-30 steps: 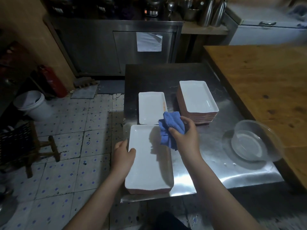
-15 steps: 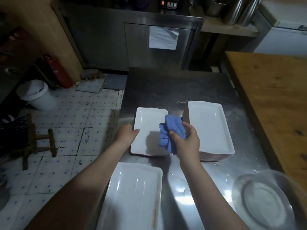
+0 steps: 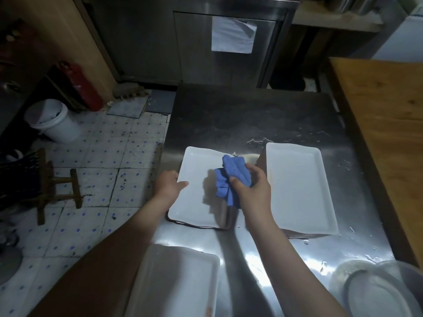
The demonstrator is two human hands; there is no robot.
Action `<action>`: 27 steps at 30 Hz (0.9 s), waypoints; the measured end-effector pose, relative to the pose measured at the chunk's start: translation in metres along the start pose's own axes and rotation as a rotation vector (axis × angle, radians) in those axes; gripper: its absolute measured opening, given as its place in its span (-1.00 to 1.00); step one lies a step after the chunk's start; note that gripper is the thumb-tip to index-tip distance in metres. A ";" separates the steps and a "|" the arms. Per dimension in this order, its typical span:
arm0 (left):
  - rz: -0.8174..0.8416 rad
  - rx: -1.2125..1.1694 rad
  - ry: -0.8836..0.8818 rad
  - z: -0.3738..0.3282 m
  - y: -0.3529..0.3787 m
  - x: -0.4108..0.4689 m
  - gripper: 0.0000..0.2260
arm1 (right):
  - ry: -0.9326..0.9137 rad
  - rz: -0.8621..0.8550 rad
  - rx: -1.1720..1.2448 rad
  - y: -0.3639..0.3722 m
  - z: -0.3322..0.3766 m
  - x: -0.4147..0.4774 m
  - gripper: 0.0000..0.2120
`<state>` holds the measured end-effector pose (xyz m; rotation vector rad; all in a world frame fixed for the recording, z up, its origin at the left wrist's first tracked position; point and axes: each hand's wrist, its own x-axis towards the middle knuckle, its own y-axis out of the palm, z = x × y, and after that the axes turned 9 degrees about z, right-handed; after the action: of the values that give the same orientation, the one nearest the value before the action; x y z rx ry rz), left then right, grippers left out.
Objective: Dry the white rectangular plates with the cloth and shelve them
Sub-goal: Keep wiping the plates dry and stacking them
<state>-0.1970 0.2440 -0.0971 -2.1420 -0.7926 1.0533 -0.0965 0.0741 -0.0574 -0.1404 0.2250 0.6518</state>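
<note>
Head view: left hand (image 3: pixel 168 186) grips plate (image 3: pixel 193 204) edge; right hand (image 3: pixel 253 194) clutches blue cloth (image 3: pixel 233 173) over it; clear bowl (image 3: pixel 381 294) contents unclear.

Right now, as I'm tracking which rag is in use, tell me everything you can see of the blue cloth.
The blue cloth is a soft, nubby-looking fabric, bunched into folds. The right hand grips it, thumb across the front, with one end sticking up and another hanging down. It sits over the right side of a white rectangular plate; actual contact is unclear.
</note>
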 end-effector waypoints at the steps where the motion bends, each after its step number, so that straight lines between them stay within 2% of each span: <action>1: -0.014 -0.020 0.010 -0.001 -0.001 -0.001 -0.78 | 0.001 -0.004 0.007 0.000 0.000 0.000 -0.67; 3: -0.052 -0.050 0.042 -0.004 -0.003 -0.005 -0.88 | 0.002 -0.015 0.020 0.000 0.001 -0.001 -0.67; 5: -0.076 -0.095 0.082 -0.008 -0.003 -0.010 -0.86 | 0.005 -0.033 0.036 0.000 0.003 -0.002 -0.65; 11: -0.008 -0.320 0.100 -0.023 -0.020 -0.028 -0.92 | -0.061 -0.104 0.068 -0.004 0.025 -0.019 -0.65; 18: 0.020 -0.717 0.050 -0.024 -0.054 -0.078 -0.92 | -0.148 -0.110 0.146 -0.005 0.068 -0.064 -0.67; 27: 0.044 -0.968 0.129 0.004 -0.082 -0.199 -0.90 | -0.257 0.005 0.094 0.022 0.096 -0.161 -0.71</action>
<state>-0.3197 0.1512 0.0529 -2.9768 -1.3841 0.5652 -0.2192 0.0166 0.0742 0.0349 0.0085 0.6558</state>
